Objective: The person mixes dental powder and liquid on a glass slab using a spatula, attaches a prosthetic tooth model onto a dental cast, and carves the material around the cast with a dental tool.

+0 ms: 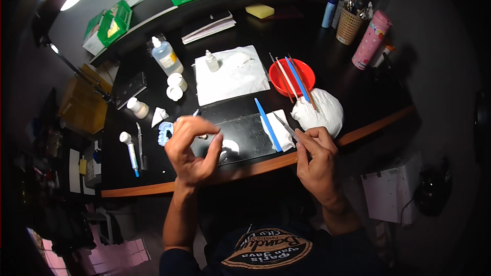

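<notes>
My right hand [318, 162] pinches a slim pointed metal instrument [286, 125] by its shaft, its tip over a folded white cloth [279, 132]. A blue-handled tool [269, 125] lies across that cloth. Slightly blurred, my left hand [190, 148] hovers above the table's front part, thumb and forefinger apart with a gap between them; nothing shows in its grasp. Beside it, partly covered by the hand, sits a light-blue dental model [164, 134]. A bright white patch [229, 148] shows on the dark glossy slab [248, 132] between my hands.
A red bowl [309, 69] with several slim tools across it stands by a white bundle [325, 112]. Farther back are white paper [230, 89] with a dropper bottle [211, 62], and a clear bottle [164, 56]. Left lie a white-and-blue handpiece [130, 152] and a small jar [137, 107].
</notes>
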The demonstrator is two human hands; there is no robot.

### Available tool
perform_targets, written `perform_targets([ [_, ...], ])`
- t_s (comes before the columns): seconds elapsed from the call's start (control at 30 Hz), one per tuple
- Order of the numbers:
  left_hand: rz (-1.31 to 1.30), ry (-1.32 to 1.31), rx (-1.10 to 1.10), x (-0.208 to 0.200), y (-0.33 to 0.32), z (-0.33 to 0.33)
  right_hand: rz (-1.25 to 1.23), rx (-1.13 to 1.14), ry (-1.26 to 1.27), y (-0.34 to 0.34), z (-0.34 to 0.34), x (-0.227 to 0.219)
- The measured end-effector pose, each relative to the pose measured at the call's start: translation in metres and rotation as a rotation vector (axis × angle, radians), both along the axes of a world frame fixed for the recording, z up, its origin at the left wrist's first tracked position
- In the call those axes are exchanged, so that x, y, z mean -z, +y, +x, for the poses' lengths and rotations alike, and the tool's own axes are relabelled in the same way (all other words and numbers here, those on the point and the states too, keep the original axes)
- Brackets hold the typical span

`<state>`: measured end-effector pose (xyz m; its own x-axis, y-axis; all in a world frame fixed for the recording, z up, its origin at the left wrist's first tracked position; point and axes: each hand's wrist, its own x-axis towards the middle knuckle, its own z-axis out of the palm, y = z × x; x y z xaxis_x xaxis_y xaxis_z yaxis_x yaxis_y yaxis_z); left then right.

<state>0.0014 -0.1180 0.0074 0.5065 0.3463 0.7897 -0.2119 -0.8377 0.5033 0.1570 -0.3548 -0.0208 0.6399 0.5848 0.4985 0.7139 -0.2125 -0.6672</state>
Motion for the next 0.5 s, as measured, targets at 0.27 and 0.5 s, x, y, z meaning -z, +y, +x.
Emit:
perform_targets([
  [0.27,-0.584,-0.085,-0.105,0.054,0.012,-0.08,-0.015,0.072,-0.244,0.027,0.006,0.024],
  [0.5,-0.716,0.081,-0.129,0.054,0.023,-0.082,0.041,0.121,-0.188,0.033,0.001,0.033],
])
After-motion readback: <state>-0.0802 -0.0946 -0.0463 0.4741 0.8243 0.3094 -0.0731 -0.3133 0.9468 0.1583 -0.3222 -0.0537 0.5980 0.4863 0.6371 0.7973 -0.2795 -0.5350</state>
